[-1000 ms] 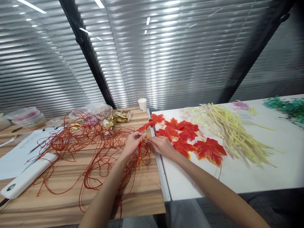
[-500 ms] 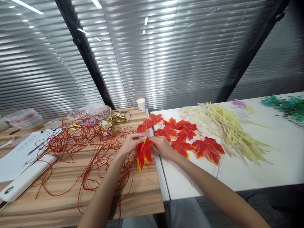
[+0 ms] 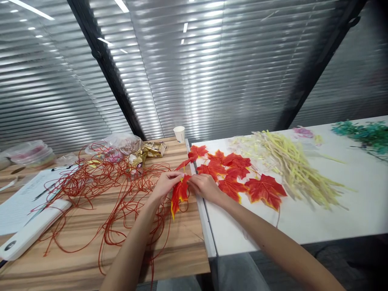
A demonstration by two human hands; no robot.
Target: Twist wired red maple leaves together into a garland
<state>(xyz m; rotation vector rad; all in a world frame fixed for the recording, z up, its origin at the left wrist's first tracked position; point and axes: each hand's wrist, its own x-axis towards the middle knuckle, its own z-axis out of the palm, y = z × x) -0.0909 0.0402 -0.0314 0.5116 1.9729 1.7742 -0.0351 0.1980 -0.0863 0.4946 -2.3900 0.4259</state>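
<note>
Both hands meet over the seam between the wooden table and the white table. My left hand is pinched on a red maple leaf with yellow edges, which hangs below the fingertips. My right hand has its fingers closed at the right side of this leaf; what exactly they grip is too small to tell. Just beyond the hands lies another red leaf. More red leaves spread over the white table to the right. Tangled red cord covers the wood beside my left hand.
A paper cup stands at the back. Gold wrappers, plastic tubs, a clipboard with paper and a white device are left. Yellow strips and green foliage lie right.
The held leaf has turned narrower and shifted slightly left. Both hands have moved a little left with it.
</note>
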